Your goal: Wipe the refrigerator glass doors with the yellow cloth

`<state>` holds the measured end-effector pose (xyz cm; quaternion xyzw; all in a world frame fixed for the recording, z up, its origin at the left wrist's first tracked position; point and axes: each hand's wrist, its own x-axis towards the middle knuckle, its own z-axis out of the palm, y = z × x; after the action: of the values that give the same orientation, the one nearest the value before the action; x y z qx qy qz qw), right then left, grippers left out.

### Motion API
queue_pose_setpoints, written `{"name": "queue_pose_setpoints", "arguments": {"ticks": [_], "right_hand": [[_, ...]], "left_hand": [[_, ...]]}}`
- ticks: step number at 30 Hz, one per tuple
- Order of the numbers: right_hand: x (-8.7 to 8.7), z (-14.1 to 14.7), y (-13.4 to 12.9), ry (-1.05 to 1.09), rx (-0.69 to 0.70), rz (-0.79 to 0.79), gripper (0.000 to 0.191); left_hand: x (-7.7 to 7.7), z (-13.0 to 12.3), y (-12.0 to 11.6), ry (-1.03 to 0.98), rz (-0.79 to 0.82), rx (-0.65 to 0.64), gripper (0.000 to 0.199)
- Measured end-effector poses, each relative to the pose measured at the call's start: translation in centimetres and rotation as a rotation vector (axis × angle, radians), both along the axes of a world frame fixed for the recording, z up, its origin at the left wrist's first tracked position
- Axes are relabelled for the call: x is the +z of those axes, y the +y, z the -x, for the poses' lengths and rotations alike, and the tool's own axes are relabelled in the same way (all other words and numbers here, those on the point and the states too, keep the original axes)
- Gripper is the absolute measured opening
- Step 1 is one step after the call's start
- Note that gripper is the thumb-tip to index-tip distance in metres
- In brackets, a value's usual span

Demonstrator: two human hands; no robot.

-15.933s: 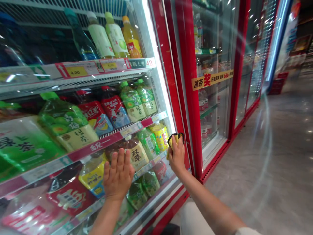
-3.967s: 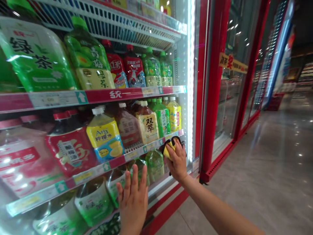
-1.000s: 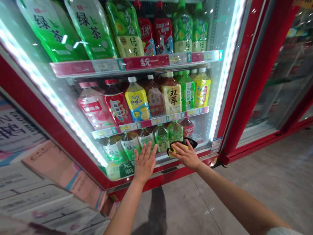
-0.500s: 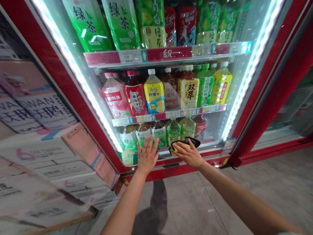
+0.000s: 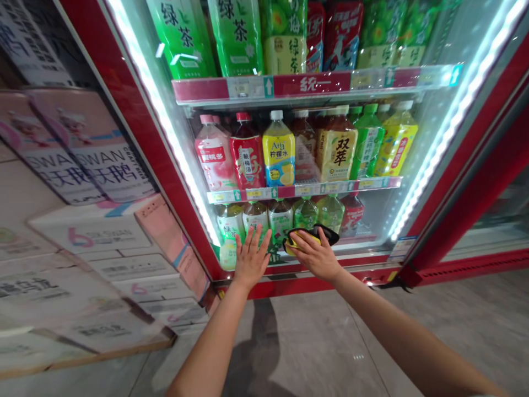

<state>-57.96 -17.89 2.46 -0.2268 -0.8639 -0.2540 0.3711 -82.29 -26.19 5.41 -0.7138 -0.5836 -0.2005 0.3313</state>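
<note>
Head view: the yellow-and-black cloth (image 5: 332, 235) sits just below the frame's centre, gripped under the right hand (image 5: 320, 262); leftward, the left hand (image 5: 250, 262) is splayed, perhaps touching the glass door (image 5: 374, 220). Wiping seems underway; the next stroke calls for even pressure.
</note>
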Motion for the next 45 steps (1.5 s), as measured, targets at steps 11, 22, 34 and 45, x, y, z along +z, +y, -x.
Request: {"name": "queue_pose_setpoints", "arguments": {"ticks": [11,22,34,45], "right_hand": [[3.5,6.6,-1.7,0.174,-0.058,0.05,0.048],[4.0,5.5,-1.3,0.205,0.024,-0.1,0.029],[3.1,10.2,-3.2,0.099,0.156,-0.119,0.026],[1.9,15.4,-5.1,0.033,0.204,-0.04,0.037]], "left_hand": [[0.9,1.9,-1.2,-0.024,0.016,0.062,0.091],[0.5,5.3,-3.1,-0.059,-0.019,0.114,0.078],[-0.8,8.6,-5.1,-0.11,-0.073,0.229,0.082],[-1.3,9.9,-6.5,-0.192,-0.071,0.269,0.092]]}}
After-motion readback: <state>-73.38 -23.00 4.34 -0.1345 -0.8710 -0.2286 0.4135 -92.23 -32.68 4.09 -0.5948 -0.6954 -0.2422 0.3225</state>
